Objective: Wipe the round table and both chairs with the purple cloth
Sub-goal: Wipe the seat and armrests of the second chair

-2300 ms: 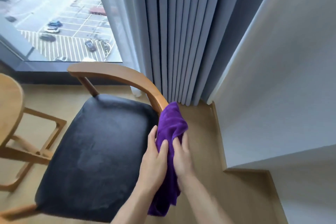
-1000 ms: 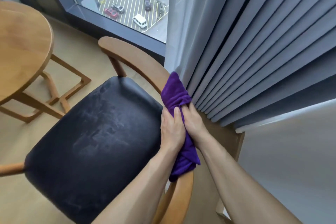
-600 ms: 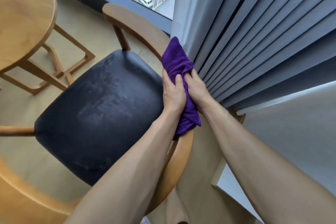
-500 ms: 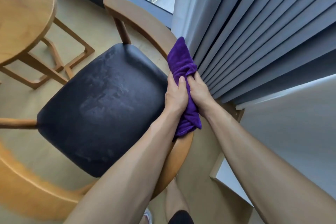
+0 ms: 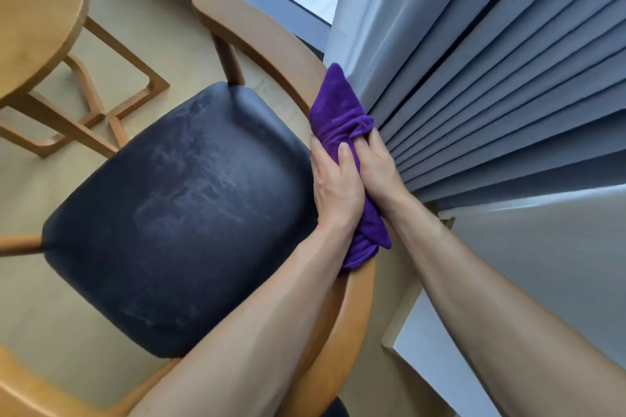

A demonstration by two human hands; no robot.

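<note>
Purple cloth [image 5: 342, 122] wraps the chair's curved wooden rail [image 5: 267, 44]; left hand [image 5: 337, 184] and right hand [image 5: 377, 167] both squeeze it, rail running ahead.

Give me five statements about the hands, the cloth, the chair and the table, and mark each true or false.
1. Both hands grip the cloth. True: the left hand and the right hand are wrapped round it.
2. The cloth lies on the chair's seat. False: it is wrapped on the wooden backrest.
3. The seat is dark and shows dull smears. True.
4. The cloth is green. False: it is purple.
5. The table stands at the right, by the curtain. False: it is at the upper left, and the curtain is at the right.
</note>
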